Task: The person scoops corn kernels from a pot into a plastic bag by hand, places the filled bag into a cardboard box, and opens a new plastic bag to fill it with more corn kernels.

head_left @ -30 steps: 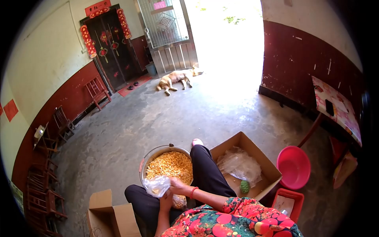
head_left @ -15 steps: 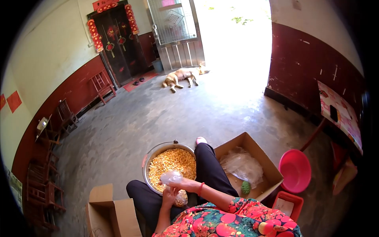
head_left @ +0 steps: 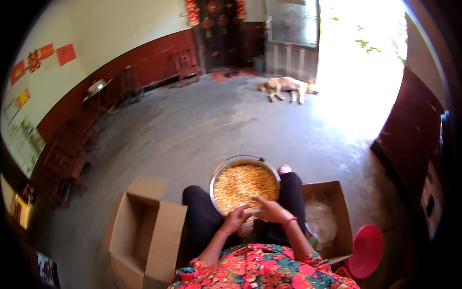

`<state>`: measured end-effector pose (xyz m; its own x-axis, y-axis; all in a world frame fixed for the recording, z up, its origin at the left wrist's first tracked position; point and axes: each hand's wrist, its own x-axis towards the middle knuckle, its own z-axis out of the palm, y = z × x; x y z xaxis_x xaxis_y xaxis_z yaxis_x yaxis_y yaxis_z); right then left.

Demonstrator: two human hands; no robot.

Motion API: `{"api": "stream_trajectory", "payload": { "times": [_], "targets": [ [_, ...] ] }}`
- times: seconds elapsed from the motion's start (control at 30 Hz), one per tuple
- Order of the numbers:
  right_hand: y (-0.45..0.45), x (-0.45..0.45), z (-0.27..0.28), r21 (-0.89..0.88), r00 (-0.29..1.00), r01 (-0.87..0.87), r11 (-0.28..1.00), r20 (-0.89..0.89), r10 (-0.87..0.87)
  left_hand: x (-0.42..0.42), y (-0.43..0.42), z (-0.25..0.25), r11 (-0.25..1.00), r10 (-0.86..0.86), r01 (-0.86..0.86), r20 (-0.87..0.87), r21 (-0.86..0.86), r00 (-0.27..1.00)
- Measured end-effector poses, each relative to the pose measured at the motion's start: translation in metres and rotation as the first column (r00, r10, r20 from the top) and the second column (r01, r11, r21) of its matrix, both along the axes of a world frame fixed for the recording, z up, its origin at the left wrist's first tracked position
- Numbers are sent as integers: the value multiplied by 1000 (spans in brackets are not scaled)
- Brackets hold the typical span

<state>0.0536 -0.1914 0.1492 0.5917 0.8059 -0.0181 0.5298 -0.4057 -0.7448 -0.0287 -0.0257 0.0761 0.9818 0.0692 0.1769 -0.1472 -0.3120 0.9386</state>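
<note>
A clear plastic bag of yellow kernels (head_left: 246,229) hangs below my hands, between my knees. My left hand (head_left: 235,219) is closed on the bag's gathered neck. My right hand (head_left: 272,210) meets it there, also closed on the plastic, with one finger stretched out over the pot; the fingertips are partly blurred. Just beyond both hands, a round metal pot (head_left: 212,190) with a wire handle stands between my legs. Loose yellow-orange kernels (head_left: 244,182), which look like corn, fill much of it.
An open cardboard box (head_left: 136,226) stands left. Another box (head_left: 342,216), holding clear plastic bags (head_left: 320,220), is right, beside a pink basin (head_left: 366,250). A dog (head_left: 287,86) lies near the open door (head_left: 291,45). Wooden chairs (head_left: 67,151) line the left wall.
My head view has swung left, showing more of the left box. The bag's bunched top, raised before, is now down between my hands, and my right hand has turned towards the pot.
</note>
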Motion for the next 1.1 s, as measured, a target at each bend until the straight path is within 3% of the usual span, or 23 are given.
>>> {"api": "stream_trajectory", "payload": {
  "times": [0.03,0.07,0.1,0.13,0.17,0.2,0.23,0.3,0.37,0.4,0.5,0.6,0.67,0.73,0.83,0.97,1.03,1.1],
  "targets": [
    [-1,1,-4,215,963,5,977,-266,54,-3,-2,11,996,-48,47,4,77,999],
    [0,-4,5,267,921,67,961,-388,44,-1,-2,7,984,-97,82,92,158,991],
    [1,-10,18,300,859,138,944,-511,37,-3,-4,9,966,-115,81,126,244,985],
    [1,-10,19,251,835,172,953,-550,-5,-1,-5,-3,973,-117,82,157,218,981],
    [1,-9,20,195,812,202,960,-582,-53,-4,-5,4,955,-75,7,220,296,973],
    [3,-11,25,191,834,203,960,-548,-67,-6,-7,21,997,-37,35,22,69,999],
    [4,-12,27,191,856,208,959,-510,-84,-4,-11,20,993,61,-37,218,-113,974],
    [4,-6,18,289,818,270,919,-572,-60,-12,-2,32,956,115,-87,83,-281,990],
    [1,0,11,322,806,347,881,-582,-105,-19,8,60,896,235,-187,72,-403,969],
    [-3,5,5,304,829,329,894,-546,-120,-22,18,69,819,272,-224,13,-528,962],
    [-15,6,-11,227,815,344,911,-555,-169,-45,54,129,830,458,-368,137,-419,878],
    [-20,-4,-17,184,810,334,925,-557,-182,-78,92,174,730,650,-530,201,-431,733],
    [-19,-4,-18,183,811,327,927,-557,-177,-100,124,191,737,673,-540,357,-407,648],
    [-18,-1,-16,186,819,325,927,-546,-177,-121,147,205,624,781,-677,297,-390,550],
    [-18,-1,-17,198,804,356,913,-563,-191,-144,186,194,634,767,-619,276,-463,580],
    [-19,0,-24,219,818,331,918,-551,-163,-165,237,145,621,775,-651,215,-438,595],
    [-19,1,-27,222,814,346,912,-553,-174,-168,257,114,552,829,-778,102,-300,549],
    [-20,1,-24,223,812,365,904,-551,-192,-171,275,81,565,816,-792,11,-231,578]
  ]
}}
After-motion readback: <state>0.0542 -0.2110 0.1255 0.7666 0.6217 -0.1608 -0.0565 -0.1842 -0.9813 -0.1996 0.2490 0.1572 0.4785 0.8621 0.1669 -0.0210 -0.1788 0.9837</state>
